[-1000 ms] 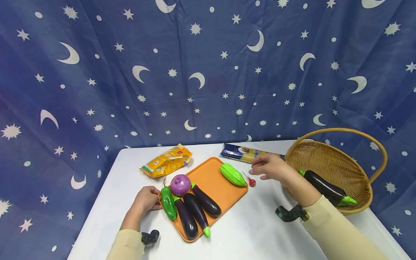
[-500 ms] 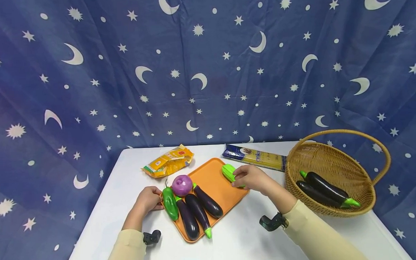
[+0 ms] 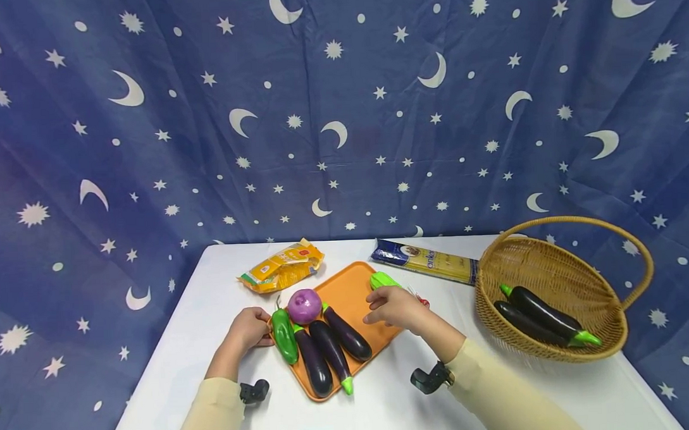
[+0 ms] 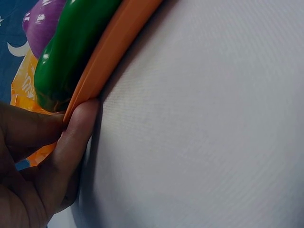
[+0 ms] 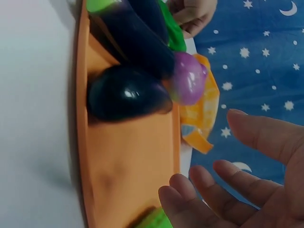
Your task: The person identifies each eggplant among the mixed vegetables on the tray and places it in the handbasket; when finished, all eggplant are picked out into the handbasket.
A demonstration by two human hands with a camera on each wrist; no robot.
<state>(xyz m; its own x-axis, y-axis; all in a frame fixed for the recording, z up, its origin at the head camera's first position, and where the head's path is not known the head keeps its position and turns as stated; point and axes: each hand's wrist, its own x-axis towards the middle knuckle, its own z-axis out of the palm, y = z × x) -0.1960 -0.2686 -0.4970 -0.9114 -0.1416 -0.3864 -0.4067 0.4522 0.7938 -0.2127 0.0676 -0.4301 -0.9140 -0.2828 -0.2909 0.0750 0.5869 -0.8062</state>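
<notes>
With our left hand point(image 3: 250, 328) we pinch the orange tray point(image 3: 348, 291); our right hand point(image 3: 398, 309) is above it, fingers apart.

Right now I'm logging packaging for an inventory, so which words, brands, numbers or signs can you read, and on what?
"anka", perhaps with more letters after it: on the long blue-and-yellow packet; its finer print is too small to read.
Crumpled, glossy orange bag: lettering shows, but too small or blurred to read.
Blue fabric backdrop: printed moons and stars, no writing I can see.
</notes>
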